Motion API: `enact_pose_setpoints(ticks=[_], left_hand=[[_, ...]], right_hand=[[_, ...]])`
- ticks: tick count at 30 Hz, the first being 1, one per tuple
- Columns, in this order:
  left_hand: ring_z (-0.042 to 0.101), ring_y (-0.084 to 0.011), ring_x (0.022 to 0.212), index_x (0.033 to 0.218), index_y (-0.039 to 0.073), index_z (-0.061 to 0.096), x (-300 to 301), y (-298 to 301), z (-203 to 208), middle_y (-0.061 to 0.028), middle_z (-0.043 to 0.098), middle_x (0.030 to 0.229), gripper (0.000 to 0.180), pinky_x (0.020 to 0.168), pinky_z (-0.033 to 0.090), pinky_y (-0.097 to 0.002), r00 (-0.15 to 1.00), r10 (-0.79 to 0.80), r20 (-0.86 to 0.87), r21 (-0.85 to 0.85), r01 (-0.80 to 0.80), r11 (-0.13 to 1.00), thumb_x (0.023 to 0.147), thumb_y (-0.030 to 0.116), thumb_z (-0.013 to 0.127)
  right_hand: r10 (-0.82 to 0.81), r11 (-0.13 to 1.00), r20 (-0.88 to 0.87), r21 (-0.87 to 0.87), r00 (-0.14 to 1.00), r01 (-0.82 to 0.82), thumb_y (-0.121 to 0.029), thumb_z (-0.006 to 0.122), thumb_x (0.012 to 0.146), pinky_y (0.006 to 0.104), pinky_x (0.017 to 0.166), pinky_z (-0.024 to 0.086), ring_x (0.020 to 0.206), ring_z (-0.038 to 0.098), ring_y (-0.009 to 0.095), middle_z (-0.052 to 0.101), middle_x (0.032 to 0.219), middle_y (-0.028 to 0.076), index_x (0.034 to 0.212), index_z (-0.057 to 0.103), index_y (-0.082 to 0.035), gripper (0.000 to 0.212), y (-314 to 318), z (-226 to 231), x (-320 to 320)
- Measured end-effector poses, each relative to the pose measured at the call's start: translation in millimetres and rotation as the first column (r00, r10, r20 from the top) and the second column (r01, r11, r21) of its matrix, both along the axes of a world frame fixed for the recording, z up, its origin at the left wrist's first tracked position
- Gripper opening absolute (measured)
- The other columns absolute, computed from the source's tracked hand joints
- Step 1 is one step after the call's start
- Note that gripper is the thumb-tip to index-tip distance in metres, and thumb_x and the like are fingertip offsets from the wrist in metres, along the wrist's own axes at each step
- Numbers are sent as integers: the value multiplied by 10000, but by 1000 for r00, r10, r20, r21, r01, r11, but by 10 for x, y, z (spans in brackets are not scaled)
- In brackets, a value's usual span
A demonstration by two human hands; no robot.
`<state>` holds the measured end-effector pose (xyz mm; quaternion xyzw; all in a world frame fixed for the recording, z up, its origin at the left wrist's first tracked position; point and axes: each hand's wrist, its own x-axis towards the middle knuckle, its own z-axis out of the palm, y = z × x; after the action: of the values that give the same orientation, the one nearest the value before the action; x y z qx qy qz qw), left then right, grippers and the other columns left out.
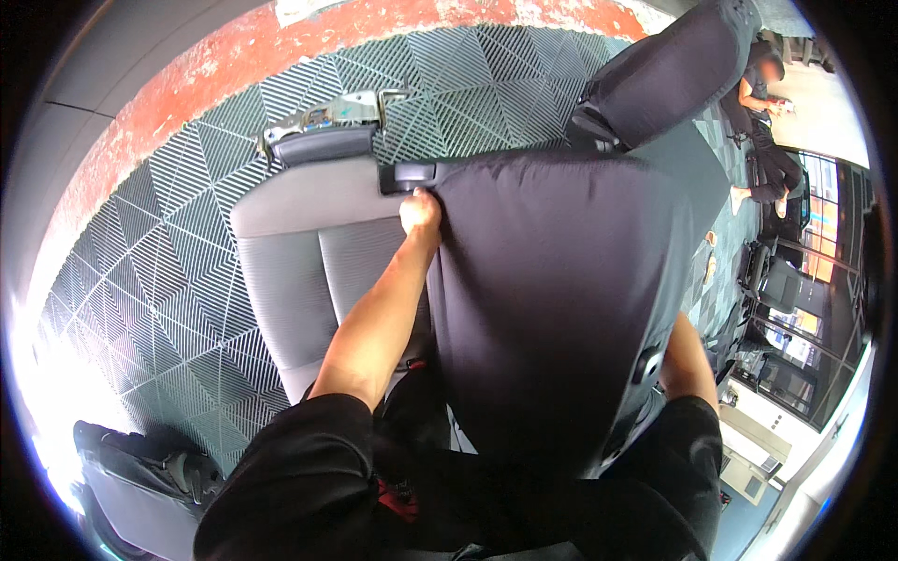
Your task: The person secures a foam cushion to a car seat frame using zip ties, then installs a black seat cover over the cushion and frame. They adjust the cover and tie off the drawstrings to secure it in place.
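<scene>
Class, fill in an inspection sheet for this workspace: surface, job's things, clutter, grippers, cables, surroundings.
Surface: grey ribbed floor tiles with a red painted strip beyond.
Job's things: grey car seat lying on the floor, half under a dark seat cover.
Clutter: black bag at lower left.
Grippers: left hand pinches the cover's edge; right hand hidden behind the cover.
Cables: nothing seen.
Surroundings: another seat; a person sitting at upper right.
</scene>
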<state>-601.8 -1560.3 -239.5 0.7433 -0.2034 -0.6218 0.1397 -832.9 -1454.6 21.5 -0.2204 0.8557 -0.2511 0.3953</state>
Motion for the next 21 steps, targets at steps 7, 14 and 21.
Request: enact_pose_setpoints(ticks=[7,14,21], left_hand=[[678,-453,990,1030,-9,708,-22,-42,-119,-284,706,1047,488,887,525,-511,945,-85,316,-93,120,988,1007,432,498],[675,-465,953,990,-40,708,-12,16,-412,-305,698,980,525,858,497,-527,943,-95,318,-57,119,991,1001,432,478],[598,-362,631,795,-17,647,57,58,-283,-193,624,676,464,633,494,-482,920,-175,350,-301,287,909,983,396,553]], right_hand=[[28,993,78,110,997,-37,-298,627,964,373,852,549,931,692,248,723,1043,125,1111,698,-24,318,-680,-1187,167],[-78,975,166,219,983,40,-272,609,984,354,818,563,878,717,229,749,987,120,1061,735,-28,285,-619,-2147,469],[130,935,255,290,958,-204,-306,569,896,419,850,551,925,701,349,715,931,172,933,714,-61,287,-875,-2030,372]])
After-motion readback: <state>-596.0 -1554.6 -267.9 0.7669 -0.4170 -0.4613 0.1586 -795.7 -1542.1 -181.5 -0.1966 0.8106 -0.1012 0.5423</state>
